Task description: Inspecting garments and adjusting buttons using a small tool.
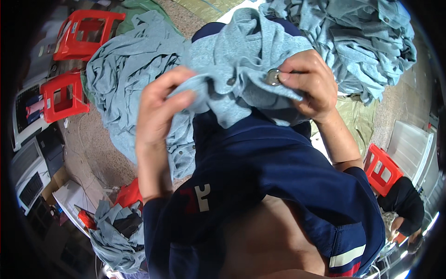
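Observation:
A light blue-grey knit garment [241, 51] with dark buttons lies across my lap, its edge lifted in folds between my two hands. My left hand [162, 104], slightly blurred, pinches the garment's edge between thumb and fingers. At the other end of the fold, my right hand [313, 83] is closed on the cloth. A small round shiny metal piece [273, 77] shows at my right thumb and fingertips; I cannot tell whether it is fixed to the cloth or a separate tool. One dark button [231, 81] sits on the fold between my hands.
Heaps of similar garments lie at left [134, 69] and far right [367, 42]. Red plastic stools stand at far left [86, 35], left [65, 95] and right [383, 169]. Another person [403, 204] is at lower right. More cloth [118, 246] lies at lower left.

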{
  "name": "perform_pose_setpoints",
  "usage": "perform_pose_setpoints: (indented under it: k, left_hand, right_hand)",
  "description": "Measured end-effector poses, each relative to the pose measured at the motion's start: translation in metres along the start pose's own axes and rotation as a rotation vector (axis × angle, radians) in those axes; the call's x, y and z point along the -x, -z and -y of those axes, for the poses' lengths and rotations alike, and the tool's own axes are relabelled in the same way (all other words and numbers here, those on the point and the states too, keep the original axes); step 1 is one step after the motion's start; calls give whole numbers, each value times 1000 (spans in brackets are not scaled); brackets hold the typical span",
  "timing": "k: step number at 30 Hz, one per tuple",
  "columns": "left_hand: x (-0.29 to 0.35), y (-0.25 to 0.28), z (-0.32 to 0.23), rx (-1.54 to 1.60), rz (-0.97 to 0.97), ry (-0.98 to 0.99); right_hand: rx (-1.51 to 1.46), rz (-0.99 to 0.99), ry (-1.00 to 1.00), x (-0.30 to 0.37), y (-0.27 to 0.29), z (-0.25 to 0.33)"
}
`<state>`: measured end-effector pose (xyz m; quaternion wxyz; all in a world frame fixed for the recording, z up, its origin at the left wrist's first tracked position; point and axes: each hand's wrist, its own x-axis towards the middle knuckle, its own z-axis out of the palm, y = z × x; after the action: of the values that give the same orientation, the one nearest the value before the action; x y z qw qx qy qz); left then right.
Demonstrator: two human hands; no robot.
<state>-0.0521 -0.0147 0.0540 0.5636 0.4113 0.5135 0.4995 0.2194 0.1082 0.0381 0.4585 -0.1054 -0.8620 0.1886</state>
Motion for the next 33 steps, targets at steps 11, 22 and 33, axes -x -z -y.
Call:
perform_pose_setpoints:
  k: [11, 22, 33]
  left_hand:
    - [-18, -48, 9, -140, -34, -71]
    - [-17, -37, 20, -549, -76, -383]
    - [-21, -30, 52, -1015, -156, -918]
  right_hand:
    - [50, -34, -32, -8, -50, 20]
    - [-338, 193, -504, -10, -63, 15]
    - [-327, 57, -561, 1, -72, 15]
